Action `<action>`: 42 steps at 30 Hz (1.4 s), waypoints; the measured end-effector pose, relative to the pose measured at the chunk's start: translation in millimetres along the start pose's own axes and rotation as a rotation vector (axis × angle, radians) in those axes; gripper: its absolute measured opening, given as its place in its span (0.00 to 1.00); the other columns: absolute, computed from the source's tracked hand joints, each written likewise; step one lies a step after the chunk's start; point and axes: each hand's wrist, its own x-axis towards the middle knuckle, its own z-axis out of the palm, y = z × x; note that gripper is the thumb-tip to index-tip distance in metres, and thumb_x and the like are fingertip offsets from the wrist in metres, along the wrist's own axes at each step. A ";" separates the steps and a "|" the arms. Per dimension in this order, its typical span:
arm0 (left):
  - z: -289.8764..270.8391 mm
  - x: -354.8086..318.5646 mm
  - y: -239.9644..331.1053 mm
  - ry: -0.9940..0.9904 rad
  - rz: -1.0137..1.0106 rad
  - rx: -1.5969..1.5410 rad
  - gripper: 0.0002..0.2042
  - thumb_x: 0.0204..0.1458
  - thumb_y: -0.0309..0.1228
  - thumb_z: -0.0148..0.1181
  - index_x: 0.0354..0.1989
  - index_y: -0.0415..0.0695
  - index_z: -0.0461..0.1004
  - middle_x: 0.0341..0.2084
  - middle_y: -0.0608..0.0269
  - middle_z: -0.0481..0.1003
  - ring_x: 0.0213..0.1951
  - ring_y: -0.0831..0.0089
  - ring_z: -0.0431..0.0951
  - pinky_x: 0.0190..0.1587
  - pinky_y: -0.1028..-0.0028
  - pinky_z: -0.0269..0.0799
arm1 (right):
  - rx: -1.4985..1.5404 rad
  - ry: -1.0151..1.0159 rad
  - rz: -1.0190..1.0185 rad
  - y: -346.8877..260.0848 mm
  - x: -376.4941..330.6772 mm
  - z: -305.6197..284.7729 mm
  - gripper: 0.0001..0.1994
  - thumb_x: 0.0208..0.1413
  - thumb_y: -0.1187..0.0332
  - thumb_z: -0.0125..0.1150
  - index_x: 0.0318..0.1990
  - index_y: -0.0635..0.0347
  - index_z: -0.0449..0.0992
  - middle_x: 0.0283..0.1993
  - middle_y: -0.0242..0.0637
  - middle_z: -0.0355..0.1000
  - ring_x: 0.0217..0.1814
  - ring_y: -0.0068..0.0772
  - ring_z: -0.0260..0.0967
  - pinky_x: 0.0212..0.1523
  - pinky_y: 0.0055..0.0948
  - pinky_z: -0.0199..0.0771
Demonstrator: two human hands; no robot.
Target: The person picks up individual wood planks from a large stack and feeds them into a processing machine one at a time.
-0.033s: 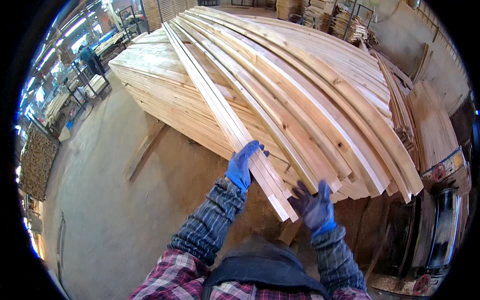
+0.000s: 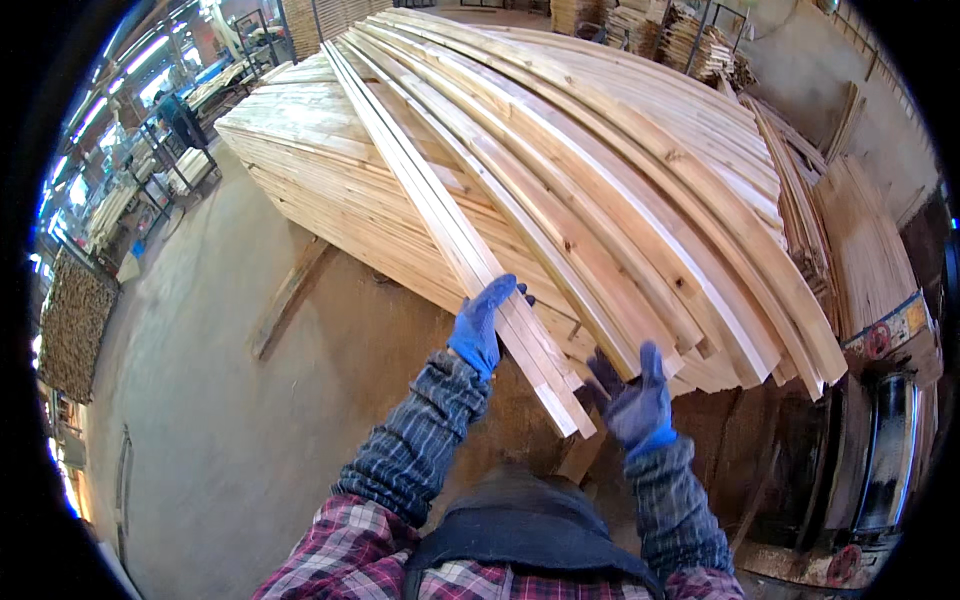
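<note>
Both hands wear blue gloves. My left hand (image 2: 480,325) is closed around a few narrow pale wooden strips (image 2: 425,205), its thumb along the top and some fingertips showing at the far edge. The strips run at a slant away from me, their near ends jutting past the hand and their far ends lying on the big lumber stack (image 2: 320,165). By those near ends is my right hand (image 2: 640,405), open with its fingers spread; its fingertips come close to the ends of the loose boards (image 2: 590,255) on top of the stack. Whether they touch is unclear.
A length of timber (image 2: 290,300) lies on the concrete floor left of the stack. At the right stand leaning boards (image 2: 865,240) and a dark machine with a roller (image 2: 885,455). Another wood pile (image 2: 75,325) stands far left, and a person (image 2: 180,120) is in the background.
My right hand has shifted slightly, its thumb and fingers a little higher and still spread. My left hand keeps its hold on the strips, almost unmoved.
</note>
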 end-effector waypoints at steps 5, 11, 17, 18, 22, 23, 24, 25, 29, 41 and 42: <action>-19.8 12.1 -4.6 0.076 0.076 0.153 0.21 0.55 0.40 0.65 0.52 0.40 0.73 0.43 0.55 0.78 0.47 0.61 0.80 0.51 0.64 0.78 | -0.087 0.037 0.026 12.9 -15.9 24.5 0.23 0.59 0.54 0.64 0.58 0.51 0.70 0.53 0.40 0.76 0.51 0.40 0.76 0.53 0.46 0.79; 11.5 -13.0 0.8 0.069 0.050 0.099 0.21 0.55 0.38 0.65 0.53 0.41 0.72 0.41 0.58 0.77 0.44 0.63 0.80 0.48 0.63 0.81 | -0.293 -0.083 0.082 31.2 -14.2 40.6 0.27 0.60 0.56 0.64 0.61 0.64 0.69 0.51 0.41 0.77 0.48 0.35 0.78 0.48 0.34 0.82; 21.7 -31.6 -4.9 0.003 0.085 0.015 0.22 0.56 0.37 0.65 0.55 0.41 0.70 0.43 0.56 0.77 0.43 0.61 0.81 0.46 0.62 0.83 | -0.769 -0.281 0.155 12.2 -2.5 46.3 0.29 0.60 0.56 0.62 0.61 0.68 0.68 0.52 0.40 0.75 0.48 0.30 0.76 0.50 0.28 0.78; 18.2 -28.8 -3.0 0.011 0.066 0.011 0.22 0.56 0.37 0.64 0.55 0.41 0.70 0.42 0.56 0.77 0.43 0.61 0.81 0.46 0.62 0.83 | -0.805 -0.301 0.161 10.8 -3.0 48.1 0.30 0.60 0.56 0.62 0.62 0.69 0.67 0.53 0.41 0.75 0.50 0.30 0.75 0.52 0.28 0.76; 8.7 -24.3 1.7 0.051 0.050 0.013 0.21 0.56 0.37 0.64 0.55 0.41 0.70 0.42 0.55 0.78 0.42 0.61 0.81 0.45 0.62 0.83 | -0.873 -0.255 0.067 14.8 -16.5 32.1 0.32 0.60 0.57 0.62 0.65 0.69 0.64 0.58 0.42 0.72 0.58 0.30 0.71 0.61 0.29 0.69; 10.4 -22.6 0.6 0.057 0.067 0.022 0.21 0.56 0.37 0.64 0.54 0.41 0.70 0.42 0.55 0.78 0.42 0.61 0.82 0.45 0.62 0.83 | -0.780 -0.222 0.038 17.9 -21.8 30.2 0.33 0.62 0.57 0.61 0.68 0.69 0.60 0.63 0.42 0.68 0.62 0.29 0.67 0.65 0.29 0.64; 14.7 -21.5 1.2 0.060 0.085 0.031 0.20 0.56 0.37 0.63 0.54 0.41 0.70 0.42 0.55 0.78 0.42 0.61 0.82 0.45 0.62 0.83 | -0.758 -0.223 0.020 18.2 -22.3 29.1 0.33 0.62 0.58 0.60 0.69 0.69 0.60 0.63 0.41 0.68 0.63 0.29 0.66 0.65 0.29 0.64; 23.3 -24.2 2.2 0.112 0.075 0.026 0.21 0.56 0.37 0.64 0.55 0.41 0.70 0.43 0.55 0.78 0.42 0.61 0.82 0.45 0.62 0.83 | -0.736 -0.225 0.004 18.0 -21.7 28.5 0.33 0.63 0.58 0.60 0.69 0.68 0.59 0.64 0.41 0.67 0.64 0.29 0.65 0.65 0.29 0.63; 4.8 -19.7 -0.2 0.010 0.040 -0.024 0.22 0.56 0.37 0.64 0.56 0.40 0.70 0.44 0.56 0.78 0.44 0.62 0.81 0.47 0.62 0.83 | -0.677 -0.173 0.077 19.3 -27.1 28.4 0.33 0.64 0.58 0.59 0.70 0.68 0.57 0.66 0.40 0.64 0.66 0.29 0.63 0.67 0.29 0.61; 21.5 -15.8 0.1 -0.213 -0.053 -0.360 0.56 0.44 0.80 0.42 0.71 0.46 0.51 0.62 0.36 0.63 0.61 0.43 0.67 0.62 0.40 0.64 | -1.619 -0.335 -0.279 -17.8 -51.9 54.3 0.41 0.59 0.48 0.62 0.71 0.66 0.55 0.68 0.55 0.62 0.70 0.46 0.60 0.68 0.39 0.61; 18.3 -17.9 -5.0 -0.235 -0.065 -0.319 0.55 0.44 0.79 0.43 0.71 0.45 0.52 0.61 0.37 0.64 0.61 0.43 0.67 0.62 0.41 0.64 | -1.673 -0.381 -0.409 -18.0 -55.6 64.6 0.43 0.57 0.47 0.64 0.71 0.66 0.54 0.69 0.57 0.61 0.72 0.49 0.58 0.69 0.40 0.59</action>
